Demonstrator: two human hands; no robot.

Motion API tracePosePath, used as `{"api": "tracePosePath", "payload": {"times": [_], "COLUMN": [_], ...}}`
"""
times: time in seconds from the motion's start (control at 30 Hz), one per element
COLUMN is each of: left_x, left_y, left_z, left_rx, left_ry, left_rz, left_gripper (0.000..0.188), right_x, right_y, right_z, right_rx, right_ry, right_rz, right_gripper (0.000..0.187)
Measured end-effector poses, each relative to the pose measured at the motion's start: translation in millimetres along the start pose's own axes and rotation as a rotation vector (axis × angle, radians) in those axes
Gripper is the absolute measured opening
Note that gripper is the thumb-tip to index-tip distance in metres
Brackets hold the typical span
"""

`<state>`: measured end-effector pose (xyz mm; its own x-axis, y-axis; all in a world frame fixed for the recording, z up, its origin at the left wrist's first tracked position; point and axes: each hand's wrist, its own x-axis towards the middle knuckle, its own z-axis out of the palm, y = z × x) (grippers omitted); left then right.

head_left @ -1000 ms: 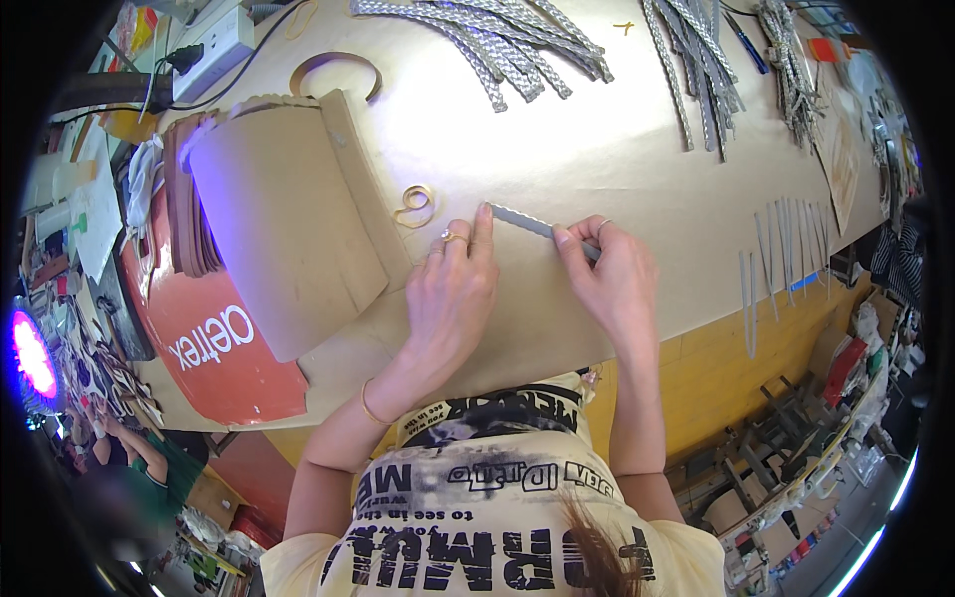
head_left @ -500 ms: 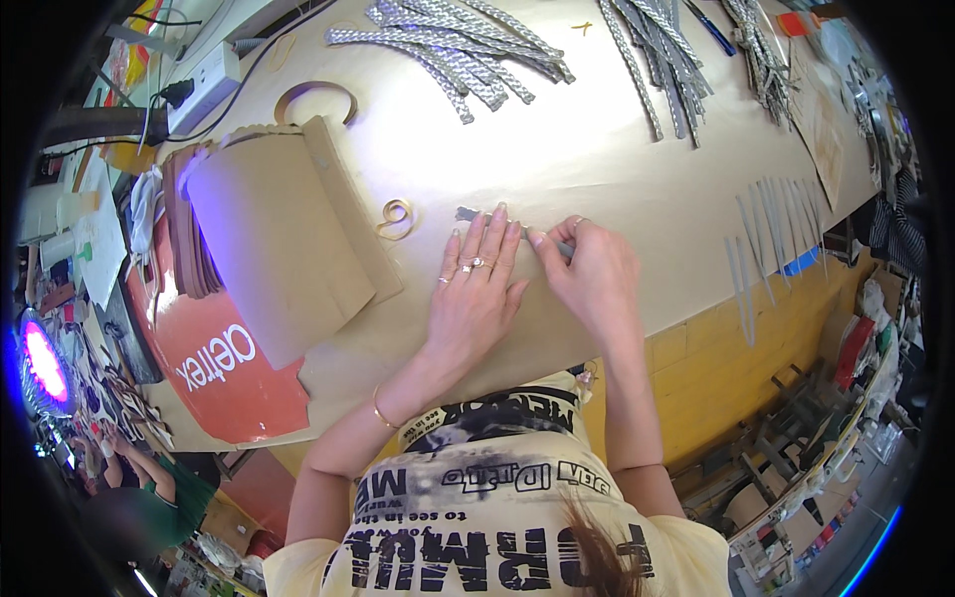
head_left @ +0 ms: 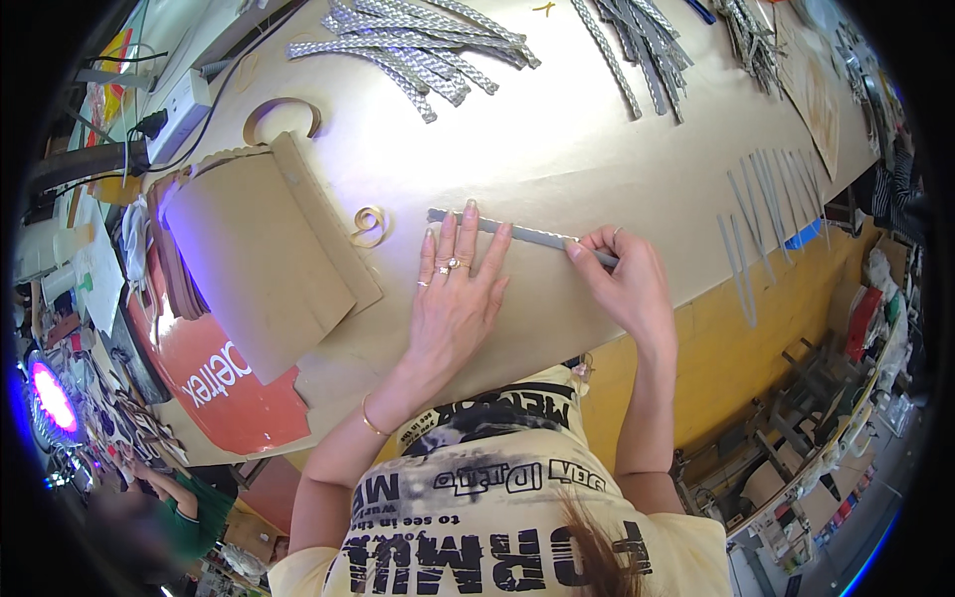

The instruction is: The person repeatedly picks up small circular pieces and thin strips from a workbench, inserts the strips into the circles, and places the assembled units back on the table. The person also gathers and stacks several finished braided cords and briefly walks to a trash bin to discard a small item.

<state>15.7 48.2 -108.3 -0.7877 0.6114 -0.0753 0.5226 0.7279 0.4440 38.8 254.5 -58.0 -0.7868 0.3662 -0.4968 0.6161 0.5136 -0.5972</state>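
Observation:
A narrow grey strip with a pale, silvery edge lies slantwise on the paper-covered table. My left hand rests flat across its left part, fingers stretched and slightly spread, and the strip's left end pokes out beyond them. At the other end, my right hand pinches the strip between thumb and fingers; a short grey piece shows below the pinch. Between the two hands a stretch of the strip is bare. Just left of my left hand sits a small coil of tan tape.
Silver braided straps lie at the far side, with another bundle to their right. Thin grey strips are spread near the right edge. A brown cardboard stack stands at left over a red board. A tan band curls behind.
My right hand has slid right, away from the left hand, and more of the strip shows between them. My left hand stays flat on the strip. The whole view has shifted slightly.

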Motion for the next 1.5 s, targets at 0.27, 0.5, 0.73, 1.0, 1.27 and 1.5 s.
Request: {"api": "tracePosePath", "payload": {"times": [0.27, 0.5, 0.73, 1.0, 1.27, 1.5], "left_x": [2.7, 5.1, 6.7, 7.9, 8.7, 8.3], "left_y": [5.0, 12.4, 22.2, 19.2, 21.6, 21.3], "left_z": [-4.3, -4.9, -6.7, -11.3, -13.1, -13.4], "left_rx": [0.107, 0.175, 0.088, 0.024, 0.031, 0.05], "left_ry": [0.004, -0.054, -0.098, -0.131, -0.166, -0.166], "left_rz": [0.024, 0.033, -0.006, 0.023, 0.007, 0.006], "left_gripper": [0.061, 0.064, 0.069, 0.069, 0.068, 0.07], "right_x": [3.1, 3.8, -28.1, -44.5, -28.9, -41.4], "right_y": [-1.1, -0.4, 12.7, 16.4, 33.6, 33.2], "right_z": [0.6, 2.1, 41.6, 68.9, 38.8, 47.9], "right_rx": [-0.015, -0.067, -0.261, -0.422, -0.305, -0.41], "right_ry": [-0.005, 0.032, 0.497, 0.667, 0.646, 0.679], "right_rz": [0.04, -0.007, -0.441, -0.604, -0.347, -0.775], "right_gripper": [0.023, 0.026, 0.015, 0.019, 0.025, 0.023]}}
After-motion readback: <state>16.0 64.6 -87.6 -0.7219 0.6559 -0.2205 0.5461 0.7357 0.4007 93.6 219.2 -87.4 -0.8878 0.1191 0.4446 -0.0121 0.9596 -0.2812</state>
